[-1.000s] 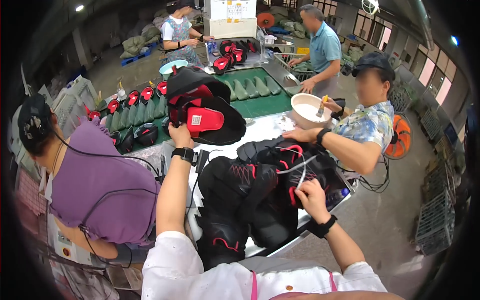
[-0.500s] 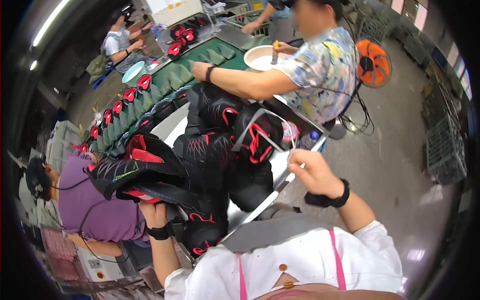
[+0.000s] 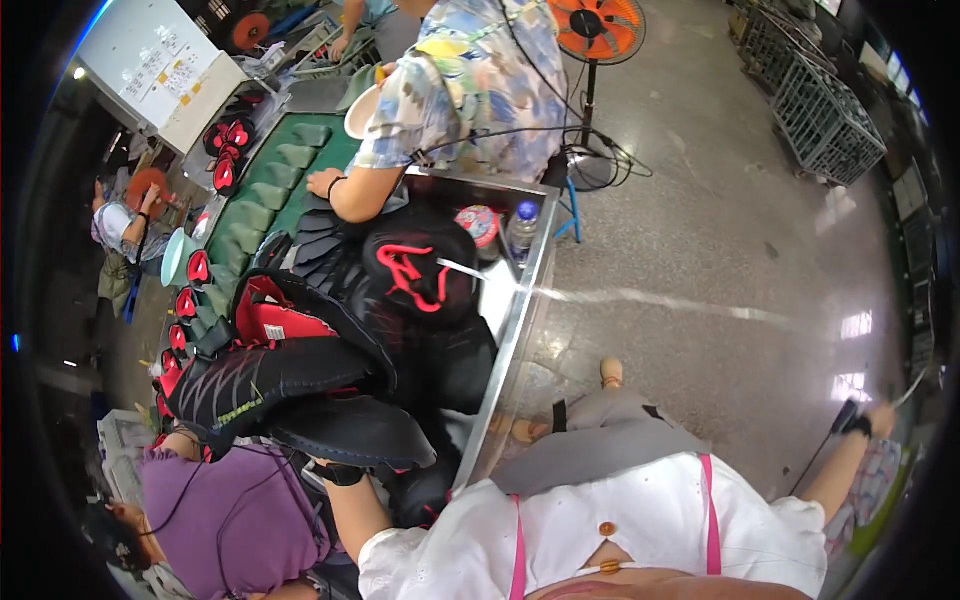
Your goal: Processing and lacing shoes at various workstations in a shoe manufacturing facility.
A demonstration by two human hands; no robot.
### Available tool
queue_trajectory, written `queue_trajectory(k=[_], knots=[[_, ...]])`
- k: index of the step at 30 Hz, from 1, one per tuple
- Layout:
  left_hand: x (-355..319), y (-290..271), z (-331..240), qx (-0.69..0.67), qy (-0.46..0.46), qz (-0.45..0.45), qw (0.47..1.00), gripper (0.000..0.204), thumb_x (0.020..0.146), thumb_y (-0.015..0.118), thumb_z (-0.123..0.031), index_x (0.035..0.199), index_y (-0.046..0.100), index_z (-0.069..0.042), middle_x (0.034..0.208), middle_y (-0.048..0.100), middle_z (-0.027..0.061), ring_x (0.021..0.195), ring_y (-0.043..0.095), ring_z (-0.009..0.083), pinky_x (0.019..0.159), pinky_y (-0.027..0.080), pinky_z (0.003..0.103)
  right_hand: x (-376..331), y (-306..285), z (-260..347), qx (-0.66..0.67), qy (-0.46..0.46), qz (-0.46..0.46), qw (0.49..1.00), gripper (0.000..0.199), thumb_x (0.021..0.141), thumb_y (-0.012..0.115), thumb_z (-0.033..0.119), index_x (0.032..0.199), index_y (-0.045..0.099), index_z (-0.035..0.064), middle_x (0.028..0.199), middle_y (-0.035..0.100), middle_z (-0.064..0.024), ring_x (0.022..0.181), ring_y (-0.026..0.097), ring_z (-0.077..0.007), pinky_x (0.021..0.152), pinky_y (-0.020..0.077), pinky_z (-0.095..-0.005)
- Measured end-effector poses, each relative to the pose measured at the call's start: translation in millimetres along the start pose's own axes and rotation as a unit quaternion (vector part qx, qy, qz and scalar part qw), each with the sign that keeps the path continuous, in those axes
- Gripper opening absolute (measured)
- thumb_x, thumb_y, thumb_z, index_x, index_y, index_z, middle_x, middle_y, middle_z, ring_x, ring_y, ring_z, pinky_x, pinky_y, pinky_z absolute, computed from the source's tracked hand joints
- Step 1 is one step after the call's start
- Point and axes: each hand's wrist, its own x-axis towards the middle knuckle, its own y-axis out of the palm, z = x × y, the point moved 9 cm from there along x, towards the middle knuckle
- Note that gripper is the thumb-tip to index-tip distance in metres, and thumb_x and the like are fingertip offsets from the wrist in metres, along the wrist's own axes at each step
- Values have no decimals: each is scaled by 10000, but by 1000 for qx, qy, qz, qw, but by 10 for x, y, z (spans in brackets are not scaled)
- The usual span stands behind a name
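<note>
My left hand (image 3: 322, 464) is mostly hidden under a pair of black shoe uppers (image 3: 270, 385) with red lining, holding them up over the work surface. Far out to the right, my right hand (image 3: 882, 420) is closed on the end of a thin white strip (image 3: 650, 305). The strip is blurred and runs across toward a black upper with red trim (image 3: 415, 268) in the pile. More black uppers (image 3: 450, 365) lie beneath and beside it.
A metal-edged tray (image 3: 515, 325) holds the pile, a bottle with a blue cap (image 3: 524, 228) and a red-and-white tub (image 3: 478, 228). A co-worker in a patterned shirt (image 3: 490, 90) sits ahead, another in purple (image 3: 235, 510) at left. Green conveyor (image 3: 300, 160); orange fan (image 3: 598, 28).
My right hand has swung far out to the right, drawing the white strip with it. My view has turned right. The left hand still holds the uppers.
</note>
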Motion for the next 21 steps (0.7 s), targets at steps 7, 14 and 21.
queue_trajectory(k=[7,14,21], knots=[[161,1063,-155,-252,-78,12,964,366,847,461,-282,1098,518,-23,1077,555,112,1002,511,264,913,381,374,-1470,2390,-505,183,224,222,931,187,748,586,208,874,656,88,862,649,-112,841,627,-247,709,499,-367],[149,2960,-148,170,98,65,978,380,872,433,-216,1212,451,-46,1194,494,108,1153,412,234,991,316,352,-220,2827,1964,511,69,151,843,343,798,530,154,1131,542,74,929,621,-136,814,603,-248,752,476,-336],[349,5120,-560,-255,-57,5,965,354,795,526,62,1133,486,-38,1080,560,59,964,549,175,813,469,302,-786,-1675,4657,670,-465,343,467,283,777,590,140,1021,562,0,852,614,-144,772,593,-264,713,458,-337]])
